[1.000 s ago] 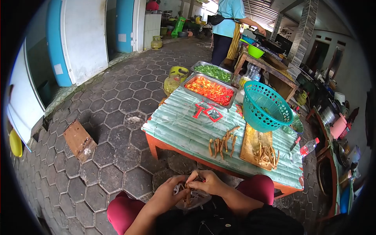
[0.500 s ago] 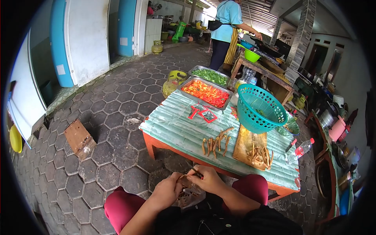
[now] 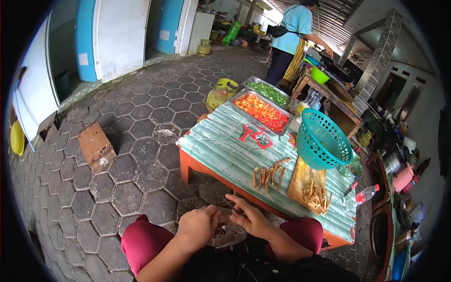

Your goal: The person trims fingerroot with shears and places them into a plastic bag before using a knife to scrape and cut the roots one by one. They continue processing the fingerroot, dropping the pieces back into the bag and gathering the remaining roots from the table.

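My left hand (image 3: 199,225) is closed around a brown root piece over my lap. My right hand (image 3: 251,218) meets it from the right with the index finger stretched out; what it grips is hidden. Below and between the hands lies a clear plastic bag (image 3: 228,237) with brown root scraps. On the low cloth-covered table (image 3: 216,145) in front of me lie a small pile of roots (image 3: 269,174) and a wooden cutting board (image 3: 300,181) with more root pieces (image 3: 319,193).
A teal basket (image 3: 324,141), red packets (image 3: 256,136), a tray of red chilies (image 3: 260,110), a tray of green pieces (image 3: 268,91) and a water bottle (image 3: 361,197) are on the table. A gas cylinder (image 3: 221,91) and wooden block (image 3: 96,146) stand on the paving. A person in blue (image 3: 293,35) works at a far table.
The view has swung left and tilted up, so the table sits further right. My hands have lowered toward the bag, and my right index finger has stretched out.
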`<state>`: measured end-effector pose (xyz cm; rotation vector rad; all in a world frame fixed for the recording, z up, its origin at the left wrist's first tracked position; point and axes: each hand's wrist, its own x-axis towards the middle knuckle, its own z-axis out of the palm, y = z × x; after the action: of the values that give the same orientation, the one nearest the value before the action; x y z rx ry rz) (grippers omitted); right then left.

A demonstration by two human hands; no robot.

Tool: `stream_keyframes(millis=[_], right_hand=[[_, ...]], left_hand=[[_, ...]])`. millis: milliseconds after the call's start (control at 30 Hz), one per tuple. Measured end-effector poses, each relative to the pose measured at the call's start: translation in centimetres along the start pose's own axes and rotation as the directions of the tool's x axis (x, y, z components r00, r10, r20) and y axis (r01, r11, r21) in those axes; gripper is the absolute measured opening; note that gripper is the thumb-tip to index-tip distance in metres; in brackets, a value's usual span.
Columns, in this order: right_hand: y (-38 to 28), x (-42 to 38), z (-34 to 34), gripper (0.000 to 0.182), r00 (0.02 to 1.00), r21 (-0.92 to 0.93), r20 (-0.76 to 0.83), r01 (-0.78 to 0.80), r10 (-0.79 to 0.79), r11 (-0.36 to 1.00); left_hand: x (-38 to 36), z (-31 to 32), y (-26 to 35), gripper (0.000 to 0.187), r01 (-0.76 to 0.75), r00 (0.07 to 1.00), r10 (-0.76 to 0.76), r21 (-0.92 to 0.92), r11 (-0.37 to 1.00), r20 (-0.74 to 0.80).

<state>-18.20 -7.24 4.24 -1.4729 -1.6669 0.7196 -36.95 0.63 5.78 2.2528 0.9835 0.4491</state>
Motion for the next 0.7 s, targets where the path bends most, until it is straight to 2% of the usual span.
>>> stream_keyframes(millis=[67, 100, 167, 233, 333, 467, 533, 700], right_hand=[[-0.1, -0.1, 0.4, 0.053, 0.962, 0.236, 0.198, -0.236, 0.191, 0.943], [0.3, -0.1, 0.8, 0.053, 0.961, 0.238, 0.200, -0.238, 0.193, 0.942], [1.1, 0.1, 1.7, 0.050, 0.985, 0.309, 0.173, -0.082, 0.028, 0.947], [1.3, 0.2, 1.8, 0.049, 0.984, 0.316, 0.179, -0.056, -0.001, 0.947], [1.1, 0.3, 1.6, 0.047, 0.985, 0.316, 0.165, -0.013, -0.042, 0.949], [0.4, 0.2, 1.1, 0.045, 0.987, 0.262, 0.151, 0.018, -0.059, 0.965], [0.2, -0.1, 1.0, 0.044, 0.989, 0.239, 0.142, -0.003, -0.032, 0.971], [-0.4, -0.5, 0.8, 0.043, 0.990, 0.261, 0.132, -0.078, 0.044, 0.962]], left_hand=[[0.1, 0.1, -0.5, 0.016, -0.012, 1.000, 0.012, -0.003, 1.000, -0.007], [0.2, 0.2, -0.6, 0.016, -0.021, 1.000, 0.019, -0.059, 0.998, -0.021], [0.3, 0.2, -1.0, 0.015, -0.029, 0.999, 0.025, -0.114, 0.993, -0.033], [0.4, 0.3, -1.2, 0.017, -0.098, 0.995, 0.093, -0.222, 0.970, -0.032], [0.5, -0.1, -0.8, 0.016, -0.076, 0.996, 0.085, -0.293, 0.953, 0.018], [0.6, 0.1, -0.8, 0.018, -0.041, 0.995, 0.064, -0.277, 0.960, 0.076], [0.5, 0.6, -0.7, 0.013, -0.119, 0.993, 0.111, -0.253, 0.960, -0.043], [0.3, 0.6, 0.4, 0.013, -0.059, 0.997, 0.049, -0.198, 0.978, -0.054]])
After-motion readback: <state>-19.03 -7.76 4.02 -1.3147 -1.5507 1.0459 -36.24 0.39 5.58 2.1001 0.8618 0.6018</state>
